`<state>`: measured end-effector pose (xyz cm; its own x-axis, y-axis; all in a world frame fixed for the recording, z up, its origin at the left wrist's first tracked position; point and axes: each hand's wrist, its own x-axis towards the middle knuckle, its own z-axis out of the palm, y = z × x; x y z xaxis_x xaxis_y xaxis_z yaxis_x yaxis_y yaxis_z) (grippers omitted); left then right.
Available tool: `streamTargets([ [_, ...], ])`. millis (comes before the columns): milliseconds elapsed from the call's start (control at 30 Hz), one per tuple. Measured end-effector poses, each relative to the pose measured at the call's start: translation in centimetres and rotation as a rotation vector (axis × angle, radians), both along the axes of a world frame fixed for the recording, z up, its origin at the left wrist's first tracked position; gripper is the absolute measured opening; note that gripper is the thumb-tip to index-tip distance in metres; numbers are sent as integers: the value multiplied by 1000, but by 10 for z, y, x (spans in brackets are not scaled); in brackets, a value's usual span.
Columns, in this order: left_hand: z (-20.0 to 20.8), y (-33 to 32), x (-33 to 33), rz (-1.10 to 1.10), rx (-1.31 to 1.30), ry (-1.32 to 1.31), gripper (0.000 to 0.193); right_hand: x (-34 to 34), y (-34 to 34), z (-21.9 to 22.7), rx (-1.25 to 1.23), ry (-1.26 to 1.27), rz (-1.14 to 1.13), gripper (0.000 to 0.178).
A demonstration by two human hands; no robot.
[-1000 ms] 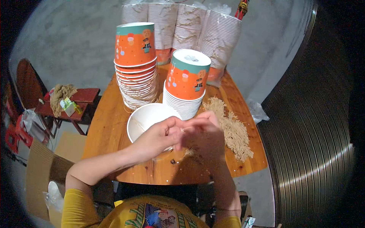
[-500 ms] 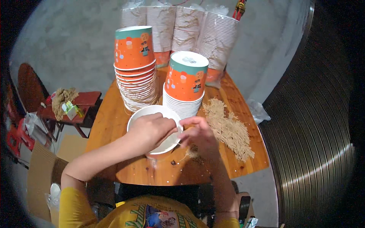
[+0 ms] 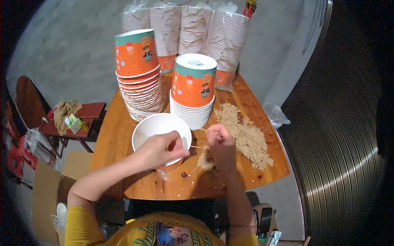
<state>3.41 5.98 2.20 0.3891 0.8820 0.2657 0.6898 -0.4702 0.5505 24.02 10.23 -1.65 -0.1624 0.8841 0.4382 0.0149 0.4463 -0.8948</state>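
Note:
A large paper cup (image 3: 154,123), white inside and orange outside, stands mouth up near the middle of the table. My left hand (image 3: 162,149) is over its near right rim, thumb and fingers pinched on a pale string (image 3: 196,146). To the right of the cup, my right hand (image 3: 221,137) is closed on the string too, with a loop of it showing at the fingers. A small bunch of tan strings (image 3: 206,159) lies beside my right hand, which partly hides it. Farther right spreads a larger pile of cut tan strings (image 3: 250,141).
Two upside-down stacks of orange paper cups stand behind the cup, the left stack (image 3: 139,88) wound with string, the right stack (image 3: 192,92) without visible string. Several plastic-wrapped stacks (image 3: 227,37) line the back. A red bench (image 3: 92,112) is at left, a ribbed shutter (image 3: 340,164) at right.
My left hand has come from inside the cup to its near right rim. My right hand has moved slightly right and closed, and string now shows between the hands. The view has shifted slightly.

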Motion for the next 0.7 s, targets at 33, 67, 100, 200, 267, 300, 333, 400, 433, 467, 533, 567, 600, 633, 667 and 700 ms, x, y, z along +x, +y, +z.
streamTargets([
  [33,-1,-3,2,-21,-254,-76,30,-1,1,-6,63,-12,-86,13],
  [67,-10,-2,-1,-57,-300,-134,32,-4,-3,-7,59,-6,-79,13],
  [100,-16,-1,-5,-49,-304,-129,32,-8,-9,-8,53,-41,-100,7],
  [200,-19,1,-5,-84,-320,-179,25,-1,-15,-36,17,-3,23,5],
  [267,-13,1,-5,-53,-467,-210,28,-2,-18,-47,-23,77,180,5],
  [300,-12,1,-6,-27,-501,-233,34,-13,-26,-43,129,-5,24,5],
  [333,-10,0,-8,-21,-511,-226,34,-23,-33,-40,279,-88,-132,6],
  [400,-9,0,-11,8,-564,-286,37,-31,-41,-42,237,-22,-137,7],
  [433,-10,1,-12,19,-584,-285,40,-34,-44,-43,154,-43,-173,7],
  [467,-10,1,-13,19,-588,-279,40,-34,-45,-42,76,-64,-208,8],
  [533,-10,1,-13,-9,-575,-303,44,-34,-42,-45,87,-100,-208,8],
  [567,-10,2,-12,-9,-576,-299,44,-34,-41,-47,103,-139,-203,9],
  [600,-9,2,-11,-10,-583,-296,45,-36,-40,-49,102,-136,-205,9],
  [633,-8,2,-11,-11,-590,-294,46,-38,-39,-50,125,-144,-261,10],
  [667,-7,1,-11,-11,-589,-291,46,-40,-38,-52,148,-152,-317,12],
  [700,-6,1,-11,-4,-612,-291,46,-41,-37,-53,149,-149,-318,12],
])
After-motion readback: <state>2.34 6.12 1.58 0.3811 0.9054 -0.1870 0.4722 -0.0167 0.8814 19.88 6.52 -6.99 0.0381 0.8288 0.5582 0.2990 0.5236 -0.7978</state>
